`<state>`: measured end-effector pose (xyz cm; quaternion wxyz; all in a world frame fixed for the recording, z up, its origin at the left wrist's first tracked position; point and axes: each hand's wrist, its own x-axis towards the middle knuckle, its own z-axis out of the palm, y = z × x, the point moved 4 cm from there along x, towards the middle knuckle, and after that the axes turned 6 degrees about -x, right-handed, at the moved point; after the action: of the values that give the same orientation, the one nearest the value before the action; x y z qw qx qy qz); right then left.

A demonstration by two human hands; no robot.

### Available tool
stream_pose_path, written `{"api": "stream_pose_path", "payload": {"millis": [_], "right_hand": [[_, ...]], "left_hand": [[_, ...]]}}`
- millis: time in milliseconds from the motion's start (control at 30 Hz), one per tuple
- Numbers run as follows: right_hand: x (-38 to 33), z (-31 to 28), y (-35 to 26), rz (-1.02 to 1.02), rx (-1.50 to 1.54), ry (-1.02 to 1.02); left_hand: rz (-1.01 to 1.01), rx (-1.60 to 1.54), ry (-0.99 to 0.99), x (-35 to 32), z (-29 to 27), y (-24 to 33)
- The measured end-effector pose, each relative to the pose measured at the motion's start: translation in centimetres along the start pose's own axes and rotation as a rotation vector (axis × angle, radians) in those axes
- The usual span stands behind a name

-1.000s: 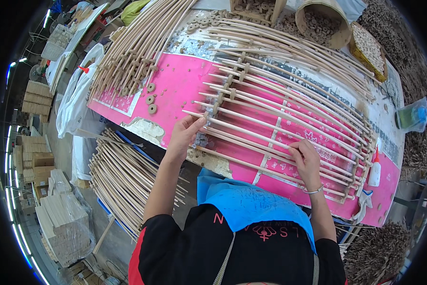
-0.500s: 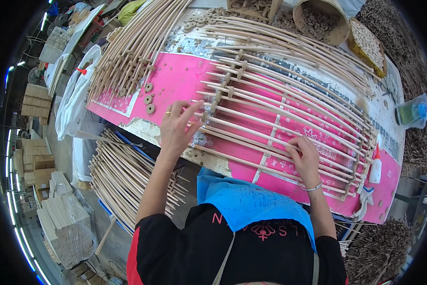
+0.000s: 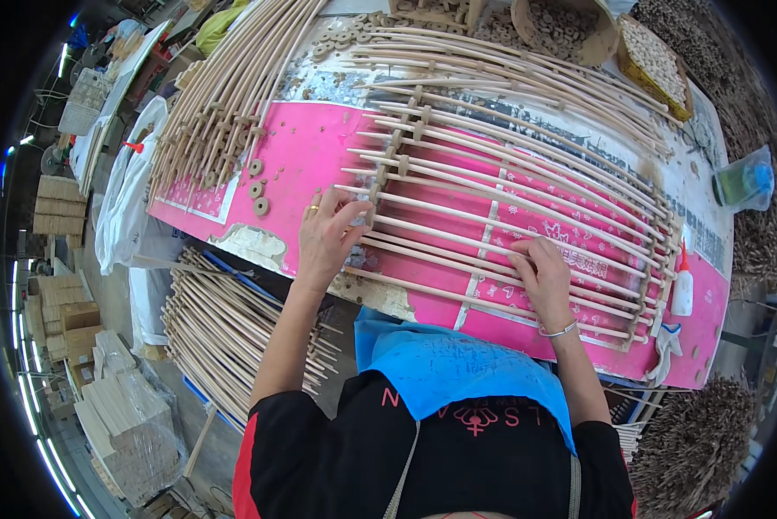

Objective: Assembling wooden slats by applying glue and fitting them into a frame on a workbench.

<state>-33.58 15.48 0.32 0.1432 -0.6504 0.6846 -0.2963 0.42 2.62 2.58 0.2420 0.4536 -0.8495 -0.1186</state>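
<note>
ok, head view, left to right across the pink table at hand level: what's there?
Small wooden rings → left hand → right hand → white glue bottle.

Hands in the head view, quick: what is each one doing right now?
Left hand: fingers curled around the left ends of the wooden rods, pinching near a spacer.
Right hand: open, pressing flat on the rods.

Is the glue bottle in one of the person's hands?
No, the glue bottle stands alone by the table's right edge, while the left hand and right hand rest on the rods.
</note>
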Motion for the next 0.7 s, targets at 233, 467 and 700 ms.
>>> {"api": "stream_pose_path", "payload": {"millis": [233,467,700], "right_hand": [[0.3,1.1,0.5,-0.071,-0.017,0.04],[-0.1,1.0,1.1,-0.103,-0.08,0.134],[-0.5,0.9,1.3,-0.067,-0.054,0.141]], "left_hand": [[-0.01,-0.101,0.063,-0.4,0.1,-0.9],[0.007,0.023,-0.004,-0.1,0.5,-0.4],[-0.05,0.068,0.002,-0.4,0.6,0.4]]}}
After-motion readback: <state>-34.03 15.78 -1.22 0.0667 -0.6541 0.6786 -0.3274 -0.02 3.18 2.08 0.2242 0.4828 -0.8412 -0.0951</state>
